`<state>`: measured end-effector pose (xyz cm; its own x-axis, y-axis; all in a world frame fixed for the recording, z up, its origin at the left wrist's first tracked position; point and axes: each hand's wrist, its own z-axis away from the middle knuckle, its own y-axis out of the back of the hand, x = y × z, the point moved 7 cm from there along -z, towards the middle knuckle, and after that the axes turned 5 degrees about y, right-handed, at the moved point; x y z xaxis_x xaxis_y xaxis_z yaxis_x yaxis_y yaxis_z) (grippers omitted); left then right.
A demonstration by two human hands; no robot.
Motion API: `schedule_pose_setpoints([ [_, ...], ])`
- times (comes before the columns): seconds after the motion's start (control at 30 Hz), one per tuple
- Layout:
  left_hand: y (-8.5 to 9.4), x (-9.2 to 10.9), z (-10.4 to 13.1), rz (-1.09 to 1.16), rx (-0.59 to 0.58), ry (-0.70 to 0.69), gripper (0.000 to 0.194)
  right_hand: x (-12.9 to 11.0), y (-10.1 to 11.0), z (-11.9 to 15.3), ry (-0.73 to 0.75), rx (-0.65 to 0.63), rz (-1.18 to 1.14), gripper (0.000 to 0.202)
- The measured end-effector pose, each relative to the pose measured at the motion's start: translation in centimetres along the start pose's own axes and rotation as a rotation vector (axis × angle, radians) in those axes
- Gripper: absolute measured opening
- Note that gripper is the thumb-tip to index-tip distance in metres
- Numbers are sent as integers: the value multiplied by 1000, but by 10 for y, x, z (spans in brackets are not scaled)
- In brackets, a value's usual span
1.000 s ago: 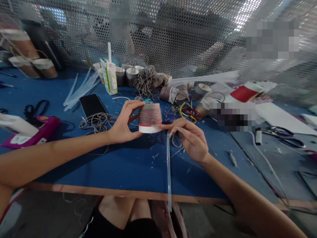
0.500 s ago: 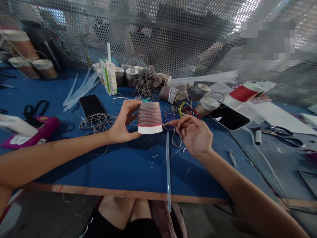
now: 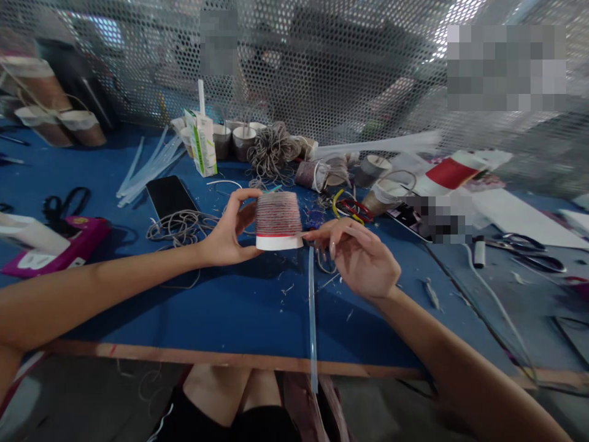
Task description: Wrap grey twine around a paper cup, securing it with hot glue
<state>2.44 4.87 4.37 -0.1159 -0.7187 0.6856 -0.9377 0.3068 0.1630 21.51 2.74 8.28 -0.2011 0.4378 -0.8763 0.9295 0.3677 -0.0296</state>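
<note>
A paper cup (image 3: 278, 216) wrapped in rows of grey-red cord is held in my left hand (image 3: 230, 236), fingers behind it and thumb low on its side. Its wider white rim, with a red stripe above, faces down. My right hand (image 3: 363, 255) is at the cup's right edge, with forefinger and thumb closed on the cord near the rim. Part of that cord (image 3: 327, 269) hangs in a loop below the fingers. A clear glue stick (image 3: 312, 319) lies below, sticking out past the table's front edge. Loose grey cord (image 3: 177, 227) is heaped left of my left hand.
Behind the cup are a tangled cord bundle (image 3: 275, 147), a drink carton (image 3: 201, 144) and several wrapped cups (image 3: 243, 142). A dark phone (image 3: 172, 197) and more glue sticks (image 3: 154, 166) lie left. Scissors (image 3: 529, 245) lie right; a mesh panel (image 3: 294, 73) stands behind.
My right hand has shifted slightly right and down, its forefinger now nearer the cup's rim. The cup has dropped and tilted a little in my left hand. The right-hand phone's screen has lit up.
</note>
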Motion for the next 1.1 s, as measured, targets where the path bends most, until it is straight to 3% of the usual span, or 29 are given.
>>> schedule_pose_setpoints([
  [0.2,2,-2,1,58,11,-8,76,13,23,-6,-102,163,-13,37],
  [0.33,0,0,0,70,-37,-20,80,3,41,-7,112,286,134,26],
  [0.37,-2,1,0,74,-66,-22,80,-2,40,-7,192,261,224,24],
  [0.4,-4,3,-1,78,-97,-20,81,-5,35,-6,261,201,328,35],
  [0.47,-7,4,-2,81,-151,-8,81,-4,21,-4,329,18,527,72],
  [0.53,-10,4,-2,50,-187,9,83,4,10,1,312,-124,656,93],
  [0.8,-11,7,1,-193,-207,-41,103,15,4,10,243,-165,697,88],
  [0.93,-9,8,0,-279,-200,26,90,12,-2,11,266,-185,732,76],
  [1.1,2,4,0,-415,-7,92,79,5,-2,9,319,-135,707,76],
])
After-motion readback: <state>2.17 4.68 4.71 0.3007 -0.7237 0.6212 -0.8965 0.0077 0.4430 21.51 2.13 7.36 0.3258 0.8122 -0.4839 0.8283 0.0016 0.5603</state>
